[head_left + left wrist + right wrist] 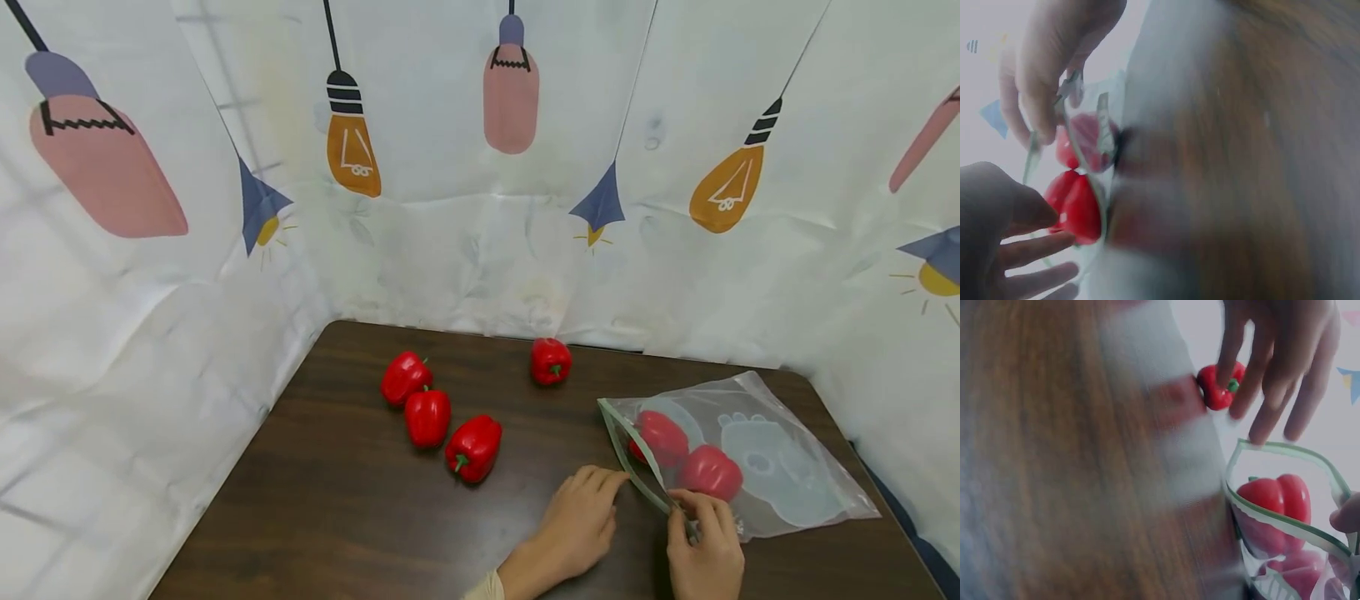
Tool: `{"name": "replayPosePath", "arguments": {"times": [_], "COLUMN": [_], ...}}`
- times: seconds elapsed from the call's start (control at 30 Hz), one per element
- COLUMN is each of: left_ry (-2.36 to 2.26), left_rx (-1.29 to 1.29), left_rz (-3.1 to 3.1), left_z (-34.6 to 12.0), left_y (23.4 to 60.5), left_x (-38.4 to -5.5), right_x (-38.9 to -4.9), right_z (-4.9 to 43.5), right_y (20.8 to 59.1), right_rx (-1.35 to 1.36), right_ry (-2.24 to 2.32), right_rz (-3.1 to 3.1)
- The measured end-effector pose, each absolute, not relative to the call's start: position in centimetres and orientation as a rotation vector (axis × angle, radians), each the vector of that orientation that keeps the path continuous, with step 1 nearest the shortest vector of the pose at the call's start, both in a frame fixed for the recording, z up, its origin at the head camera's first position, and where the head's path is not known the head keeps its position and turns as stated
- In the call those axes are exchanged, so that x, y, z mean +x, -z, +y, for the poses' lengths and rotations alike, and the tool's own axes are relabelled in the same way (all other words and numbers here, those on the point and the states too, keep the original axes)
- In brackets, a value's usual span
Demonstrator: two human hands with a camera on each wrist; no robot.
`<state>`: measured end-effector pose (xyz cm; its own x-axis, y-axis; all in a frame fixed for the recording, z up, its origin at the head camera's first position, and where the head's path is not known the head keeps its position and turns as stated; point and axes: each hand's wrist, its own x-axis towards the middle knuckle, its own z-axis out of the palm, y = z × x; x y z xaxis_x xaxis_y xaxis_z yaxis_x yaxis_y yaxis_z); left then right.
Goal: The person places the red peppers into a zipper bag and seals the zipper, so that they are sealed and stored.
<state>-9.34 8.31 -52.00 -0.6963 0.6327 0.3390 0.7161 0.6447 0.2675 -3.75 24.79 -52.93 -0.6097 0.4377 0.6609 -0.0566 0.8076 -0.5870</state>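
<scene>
A clear zip bag (776, 450) with a green-edged mouth lies at the right of the table, its mouth gaping toward the left. Two red bell peppers (711, 473) are inside it. My right hand (707, 546) pinches the near corner of the bag's mouth between thumb and fingers. My left hand (573, 525) reaches to the mouth's rim with its fingers extended and holding nothing; in the right wrist view its fingers (1275, 381) are spread just above the green rim (1288, 449). The left wrist view shows the left thumb overlapping a pepper (1079, 209).
Three red bell peppers (428, 418) sit grouped left of centre on the dark wooden table (337, 517). Another red pepper (551, 361) stands near the back edge. A white curtain (450, 242) with printed lamps hangs behind the table and along its sides.
</scene>
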Motion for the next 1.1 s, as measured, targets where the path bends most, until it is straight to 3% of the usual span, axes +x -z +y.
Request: {"name": "replayPosePath", "arguments": {"times": [0.3,1.1], "left_ry": [0.037,0.036], "left_rx": [-1.01,-0.588], "left_rz": [-2.43,-2.844], "left_z": [4.8,-2.6], "left_y": [49.6,48.0], "left_x": [-9.9,-12.5], "right_x": [-3.7,-4.0], "right_z": [24.9,24.8], "right_y": [53.5,53.3], "right_rx": [-0.261,-0.256], "right_ry": [-0.755,-0.754], "right_rz": [-2.09,-2.112]}}
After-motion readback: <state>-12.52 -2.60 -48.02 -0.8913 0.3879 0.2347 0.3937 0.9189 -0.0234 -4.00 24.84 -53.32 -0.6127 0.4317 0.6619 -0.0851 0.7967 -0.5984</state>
